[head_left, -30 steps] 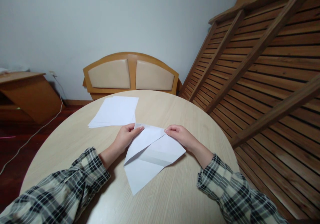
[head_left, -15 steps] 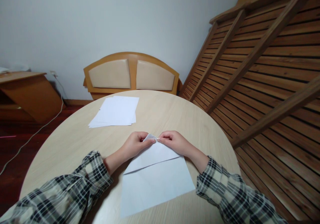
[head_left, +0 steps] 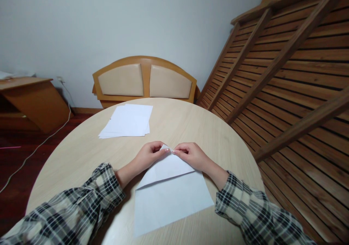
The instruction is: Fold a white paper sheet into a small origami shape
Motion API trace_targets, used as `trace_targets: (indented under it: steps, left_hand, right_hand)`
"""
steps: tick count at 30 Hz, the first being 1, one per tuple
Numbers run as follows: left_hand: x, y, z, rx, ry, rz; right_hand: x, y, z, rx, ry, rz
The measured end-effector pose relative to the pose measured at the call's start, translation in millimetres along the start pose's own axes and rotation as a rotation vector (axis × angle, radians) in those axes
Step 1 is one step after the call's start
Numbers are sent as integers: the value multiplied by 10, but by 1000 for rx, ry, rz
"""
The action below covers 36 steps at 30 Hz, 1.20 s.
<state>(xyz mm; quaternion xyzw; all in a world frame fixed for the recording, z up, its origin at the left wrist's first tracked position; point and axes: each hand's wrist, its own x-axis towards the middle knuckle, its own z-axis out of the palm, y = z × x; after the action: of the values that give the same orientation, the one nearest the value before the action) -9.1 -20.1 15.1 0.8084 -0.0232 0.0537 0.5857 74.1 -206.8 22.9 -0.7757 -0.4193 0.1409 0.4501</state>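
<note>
A white sheet of paper [head_left: 174, 199] lies on the table in front of me, its far part folded into a flap that narrows to a point. With thumb and fingers, my left hand [head_left: 152, 153] pinches the left side of that pointed tip. My right hand [head_left: 191, 155] grips the tip from the right, thumb and forefinger pressed together. The two thumbs almost meet at the tip. Beneath the fingers, the folded edges are partly hidden. The near half of the sheet lies unfolded, its lower edge slanting up to the right.
A loose stack of white paper [head_left: 127, 120] rests on the far left of the round wooden table [head_left: 218, 135]. Behind stands a headboard with cream panels [head_left: 120, 80]. A slatted wooden frame [head_left: 289, 74] leans at right. At left are a desk [head_left: 35, 103] and a white cable [head_left: 40, 145].
The view has shifted slightly. My hands stay at the tip of the paper, fingertips a little closer together, and the flap's near edge lifts slightly on the left.
</note>
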Motion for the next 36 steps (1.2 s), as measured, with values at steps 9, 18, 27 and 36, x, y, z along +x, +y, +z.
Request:
trace_targets:
  steps: [9, 18, 27, 36]
  left_hand:
    - [6, 12, -32, -69, 101, -8]
    - [22, -6, -7, -122, 159, -37]
    - [37, -13, -37, -114, 74, -33]
    - [19, -48, -66, -46, 66, -46]
  right_hand:
    - [-16, -13, 7, -23, -14, -8]
    - [-16, -47, 12, 6, -5, -16]
    - [-2, 17, 1, 18, 29, 8]
    - [-1, 37, -43, -18, 70, 2]
